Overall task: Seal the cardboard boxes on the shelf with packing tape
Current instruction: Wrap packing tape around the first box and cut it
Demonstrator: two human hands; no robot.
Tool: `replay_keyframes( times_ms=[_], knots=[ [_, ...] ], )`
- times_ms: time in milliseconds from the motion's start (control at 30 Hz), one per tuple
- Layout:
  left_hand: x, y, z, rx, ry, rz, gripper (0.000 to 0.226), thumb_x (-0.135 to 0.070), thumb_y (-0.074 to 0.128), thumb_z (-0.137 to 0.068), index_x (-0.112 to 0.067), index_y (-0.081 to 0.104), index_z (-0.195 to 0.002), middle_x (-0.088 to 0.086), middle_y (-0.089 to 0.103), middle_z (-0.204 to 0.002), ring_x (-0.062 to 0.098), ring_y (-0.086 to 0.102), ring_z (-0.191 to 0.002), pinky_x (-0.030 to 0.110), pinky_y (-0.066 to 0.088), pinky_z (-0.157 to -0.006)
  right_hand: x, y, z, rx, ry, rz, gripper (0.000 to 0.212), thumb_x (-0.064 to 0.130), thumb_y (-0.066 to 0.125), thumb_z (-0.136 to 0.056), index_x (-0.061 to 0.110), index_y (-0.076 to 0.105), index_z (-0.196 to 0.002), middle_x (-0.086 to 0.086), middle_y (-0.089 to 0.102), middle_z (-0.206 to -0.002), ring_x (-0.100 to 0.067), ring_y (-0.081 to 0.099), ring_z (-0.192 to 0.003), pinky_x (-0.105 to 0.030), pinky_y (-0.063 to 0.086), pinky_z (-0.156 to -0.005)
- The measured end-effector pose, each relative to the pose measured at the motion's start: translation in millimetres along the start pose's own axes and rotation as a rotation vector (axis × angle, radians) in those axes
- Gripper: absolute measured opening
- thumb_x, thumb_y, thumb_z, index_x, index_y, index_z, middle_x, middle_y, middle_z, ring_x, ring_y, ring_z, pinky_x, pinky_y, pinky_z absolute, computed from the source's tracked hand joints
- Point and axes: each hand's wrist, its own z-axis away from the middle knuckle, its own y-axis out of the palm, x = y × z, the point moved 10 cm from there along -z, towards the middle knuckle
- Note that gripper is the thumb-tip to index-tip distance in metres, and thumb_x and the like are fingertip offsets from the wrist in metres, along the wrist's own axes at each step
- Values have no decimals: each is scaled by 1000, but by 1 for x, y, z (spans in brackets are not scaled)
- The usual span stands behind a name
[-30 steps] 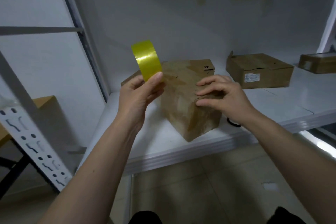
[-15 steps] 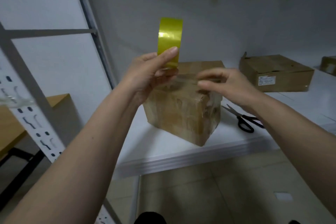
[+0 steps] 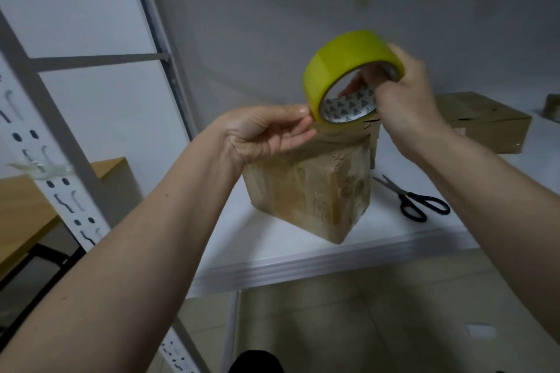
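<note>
Black scissors lie beside the taped cardboard box.

Box sits on the shelf, tape roll held just above it between both hands. Scissors lie right of it; second box farther right, behind.

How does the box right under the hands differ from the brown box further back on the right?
The near box is tall, with wrinkled tape over its sides; the far box is flat and low, and looks smoother. The near box stands at the shelf edge, corner forward; the far box lies deeper in. Both are brown cardboard.
</note>
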Motion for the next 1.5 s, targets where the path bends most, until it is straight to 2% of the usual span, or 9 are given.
replay_keyframes(
  times_ms=[100,267,433,533,767,900,1000,1133,1500],
  knots=[
    [15,-6,0,-52,-47,-50,11,0,63,-69,-1,72,-62,7,67,-64,10,64,-53,31,59,-68,6,3,6,-5,-39,76,31,1,45,-96,27,54,-83,1,65,-70,-9,66,-72,-31,51,-78],
    [23,-15,-4,-160,-50,-249,18,-5,58,-93,-12,65,-78,2,66,-61,9,63,-59,25,58,-68,4,6,16,13,-31,105,36,-11,44,-86,24,52,-82,-6,60,-72,-15,62,-70,-26,50,-65],
    [1,-24,-4,-190,89,-224,19,0,48,-99,-4,58,-83,1,57,-50,6,57,-46,24,59,-62,0,-24,18,-112,-20,298,23,8,56,-84,28,52,-74,-1,54,-71,-35,62,-76,-48,54,-69],
    [2,-20,-5,-210,119,-371,19,3,50,-98,-3,60,-83,0,55,-50,5,52,-46,21,58,-60,-12,-40,25,-168,75,359,12,23,60,-78,28,57,-67,1,56,-63,-31,61,-67,-53,54,-64],
    [-3,-19,-8,-395,303,-711,22,3,64,-91,-3,67,-71,9,63,-63,8,60,-49,21,57,-57,-16,-44,48,-165,54,441,6,10,62,-83,11,60,-78,2,48,-60,-15,44,-56,-29,38,-58],
    [-8,-14,-3,-478,368,-969,17,-4,73,-86,-11,74,-71,5,71,-68,15,66,-61,29,60,-69,-15,-42,54,-142,50,491,5,8,61,-82,13,61,-81,2,52,-64,-20,50,-65,-29,39,-62],
    [-8,-9,2,-505,399,-1076,8,-7,73,-86,-12,78,-81,1,73,-77,13,70,-69,21,58,-66,-16,-41,53,-138,61,496,8,7,61,-81,16,61,-82,3,54,-65,-20,52,-66,-29,41,-62],
    [-8,-6,4,-509,426,-1097,6,-10,74,-86,-13,79,-86,-3,72,-78,9,69,-74,18,54,-67,-21,-43,52,-145,79,496,7,9,61,-81,16,62,-81,3,53,-64,-22,52,-68,-32,43,-63],
    [-21,1,0,-456,490,-948,8,-13,78,-83,-19,78,-78,-10,66,-68,3,58,-66,28,55,-82,-14,-62,48,-264,73,385,7,5,63,-80,11,65,-83,4,52,-61,-7,43,-50,-11,35,-47]
  ],
)
